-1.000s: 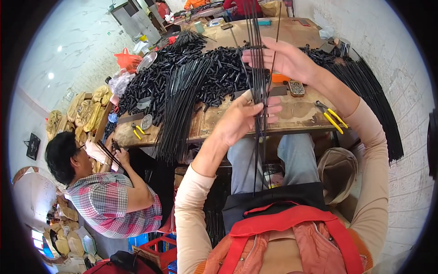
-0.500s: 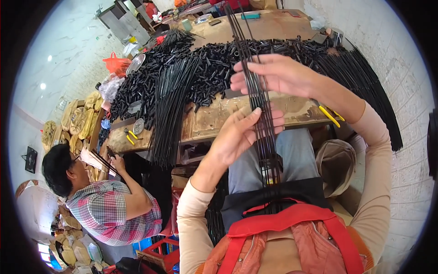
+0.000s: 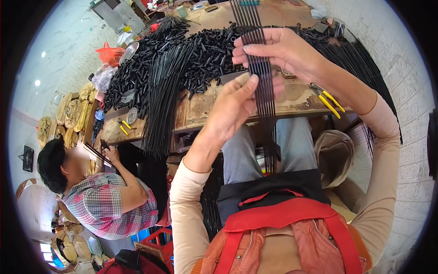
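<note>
Workshop setting: a worn wooden workbench (image 3: 301,98) runs across the upper middle of the frame, pale tiled floor at upper left, white brick wall at far right. The bench is heaped with short black tubes (image 3: 200,55), and a thick sheaf of long black rods (image 3: 162,105) droops over its front edge at centre left. More long black rods (image 3: 365,68) fan over the bench's right end.

Your right hand (image 3: 278,50), upper centre-right, is closed around a flat bundle of thin black rods (image 3: 262,91), thumb and fingers pinching it near the upper part. The bundle stands nearly upright in the centre of the frame, its top running out past the upper edge, its lower end hanging in front of your knees.

Your left hand (image 3: 232,107) sits just below and left of the right one, fingers extended, fingertips touching the left side of the same bundle. It presses against the rods; whether it actually clamps them you cannot tell.

Yellow-handled pliers (image 3: 326,98) lie on the bench at right, just under your right wrist. Another yellow-handled pair (image 3: 122,127) lies at the bench's left end.

Lower left: a person in a plaid shirt (image 3: 107,205) sits holding a few rods.
</note>
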A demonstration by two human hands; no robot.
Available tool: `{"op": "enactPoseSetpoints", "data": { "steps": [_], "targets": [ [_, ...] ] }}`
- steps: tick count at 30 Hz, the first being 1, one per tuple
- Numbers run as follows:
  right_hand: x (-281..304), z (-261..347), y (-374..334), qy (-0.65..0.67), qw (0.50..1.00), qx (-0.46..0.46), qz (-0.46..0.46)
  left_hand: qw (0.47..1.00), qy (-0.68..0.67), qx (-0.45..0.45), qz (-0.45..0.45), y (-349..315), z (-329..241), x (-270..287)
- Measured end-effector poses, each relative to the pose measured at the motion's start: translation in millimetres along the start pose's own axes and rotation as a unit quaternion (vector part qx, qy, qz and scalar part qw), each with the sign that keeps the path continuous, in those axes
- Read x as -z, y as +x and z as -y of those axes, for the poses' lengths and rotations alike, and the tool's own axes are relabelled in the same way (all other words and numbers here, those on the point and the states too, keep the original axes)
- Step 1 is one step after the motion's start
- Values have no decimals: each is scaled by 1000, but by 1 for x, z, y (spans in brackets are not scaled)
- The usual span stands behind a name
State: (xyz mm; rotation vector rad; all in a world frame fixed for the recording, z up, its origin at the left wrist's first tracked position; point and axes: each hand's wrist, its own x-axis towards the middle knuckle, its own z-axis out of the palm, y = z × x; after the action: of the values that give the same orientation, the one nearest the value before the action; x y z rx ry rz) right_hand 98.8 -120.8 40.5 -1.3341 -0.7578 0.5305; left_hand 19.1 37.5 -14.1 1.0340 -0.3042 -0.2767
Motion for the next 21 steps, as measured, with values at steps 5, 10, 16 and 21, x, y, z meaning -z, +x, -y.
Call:
{"op": "enactPoseSetpoints", "data": {
  "steps": [5,10,16,21],
  "targets": [
    [-25,-27,-30,-101,995,6,-25,971,-218,43,91,-6,27,46],
    [-24,-159,-91,-255,965,15,61,950,-264,163,-24,41,63,79],
    [-10,-164,-32,-188,980,-62,31,976,-51,-45,-206,90,83,175],
    [16,-206,-37,-205,978,-14,-27,928,342,131,-62,14,69,147]
  ]
}}
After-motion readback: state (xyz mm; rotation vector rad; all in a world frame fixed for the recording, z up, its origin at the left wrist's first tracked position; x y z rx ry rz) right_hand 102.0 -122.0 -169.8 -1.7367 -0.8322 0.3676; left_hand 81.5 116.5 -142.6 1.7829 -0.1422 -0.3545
